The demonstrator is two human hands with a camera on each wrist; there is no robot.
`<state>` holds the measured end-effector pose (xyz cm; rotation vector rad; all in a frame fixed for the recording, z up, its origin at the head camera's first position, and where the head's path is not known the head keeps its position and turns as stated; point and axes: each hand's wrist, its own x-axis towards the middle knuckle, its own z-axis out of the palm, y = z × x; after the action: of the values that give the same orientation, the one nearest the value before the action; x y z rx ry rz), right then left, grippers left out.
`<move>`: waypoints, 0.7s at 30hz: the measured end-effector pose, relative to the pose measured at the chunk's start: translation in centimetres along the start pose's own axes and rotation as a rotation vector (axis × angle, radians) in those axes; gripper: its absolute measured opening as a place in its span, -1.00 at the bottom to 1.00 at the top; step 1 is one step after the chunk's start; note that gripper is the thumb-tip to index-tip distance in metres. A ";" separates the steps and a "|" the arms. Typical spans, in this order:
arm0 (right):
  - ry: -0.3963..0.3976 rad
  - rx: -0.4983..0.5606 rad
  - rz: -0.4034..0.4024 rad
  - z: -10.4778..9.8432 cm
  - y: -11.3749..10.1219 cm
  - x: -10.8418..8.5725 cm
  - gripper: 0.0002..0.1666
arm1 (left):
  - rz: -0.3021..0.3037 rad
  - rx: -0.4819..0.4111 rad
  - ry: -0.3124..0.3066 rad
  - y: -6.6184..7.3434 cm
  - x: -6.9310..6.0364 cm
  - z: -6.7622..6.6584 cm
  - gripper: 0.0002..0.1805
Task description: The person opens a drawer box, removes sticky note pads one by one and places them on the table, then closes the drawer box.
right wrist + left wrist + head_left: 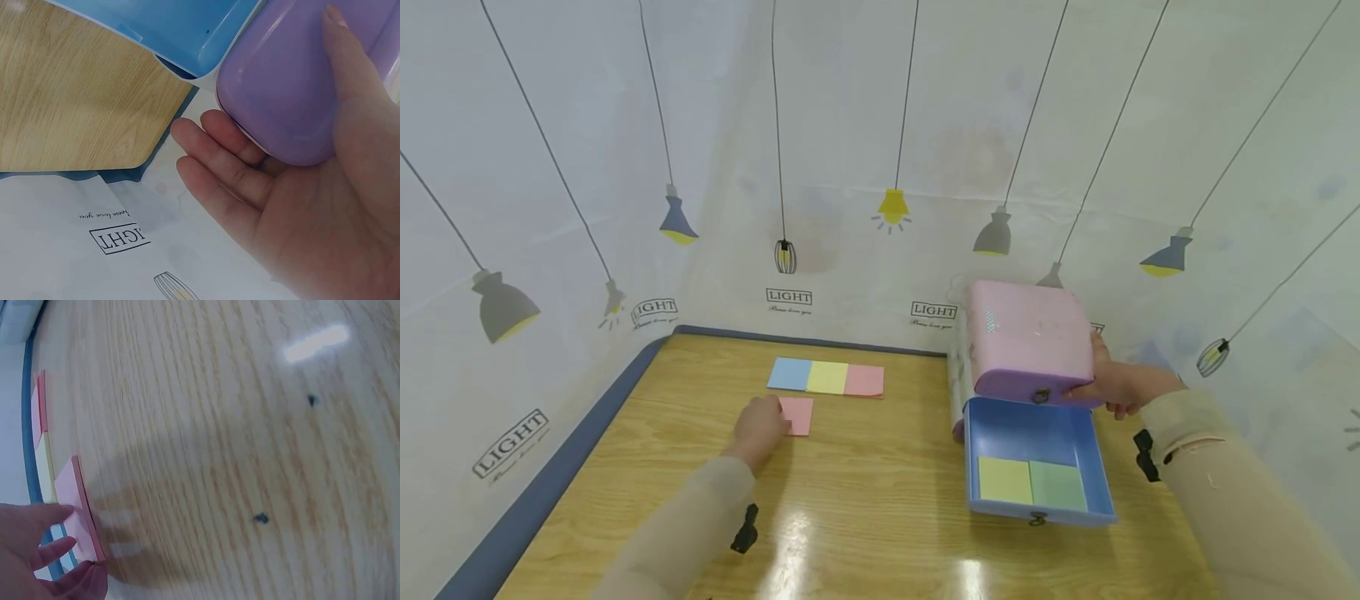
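Note:
My left hand (762, 431) is at a pink sticky note pad (797, 416) lying on the wooden table, its fingertips pinching the pad's left end. The left wrist view shows those fingers across the pad's top and at its corner. At the right, my right hand (1116, 383) holds the side of a pink drawer box (1030, 329), its thumb on the purple front (281, 87) and the other fingers at the side. Below, the box's blue drawer (1037, 429) is pulled out. It holds a yellow pad (1004, 481) and a green pad (1057, 486) side by side.
Behind my left hand, a blue pad (789, 373), a yellow pad (827, 377) and another pink pad (865, 380) form a row. A wall covering (850, 275) printed with hanging lamps rises behind the table (865, 492).

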<state>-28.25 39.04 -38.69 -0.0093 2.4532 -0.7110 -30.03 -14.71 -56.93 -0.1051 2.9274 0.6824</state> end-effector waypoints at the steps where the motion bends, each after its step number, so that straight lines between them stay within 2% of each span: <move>1: -0.002 0.011 0.006 0.0 0.2 0.2 0.53 | -0.017 0.006 -0.002 0.2 -0.1 0.1 -0.61; 5: -0.009 0.058 0.010 0.1 0.5 0.6 0.51 | -0.058 0.039 -0.003 0.9 -0.4 0.9 -0.18; 8: 0.000 0.068 0.013 0.1 0.8 0.8 0.53 | -0.056 0.077 0.002 1.2 -0.6 1.2 0.00; 11: -0.009 0.080 0.016 0.0 1.0 1.0 0.55 | -0.065 0.094 0.000 1.4 -0.7 1.2 0.02; 12: -0.013 0.071 -0.003 0.0 1.0 0.8 0.56 | -0.073 0.097 0.000 1.4 -0.7 1.1 0.00; 17: -0.015 0.067 0.008 0.0 1.1 0.9 0.58 | -0.127 0.099 -0.008 1.5 -0.8 0.6 -0.05; 19: -0.006 0.072 0.046 0.0 0.9 0.8 0.58 | -0.140 0.093 -0.011 1.5 -0.8 0.3 -0.07; 21: -0.007 0.052 0.019 0.1 0.6 0.4 0.55 | -0.149 0.082 -0.011 1.5 -0.8 0.2 -0.08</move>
<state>-28.48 39.46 -39.25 0.0317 2.4247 -0.7645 -29.39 -13.22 -56.35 -0.3057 2.8951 0.5380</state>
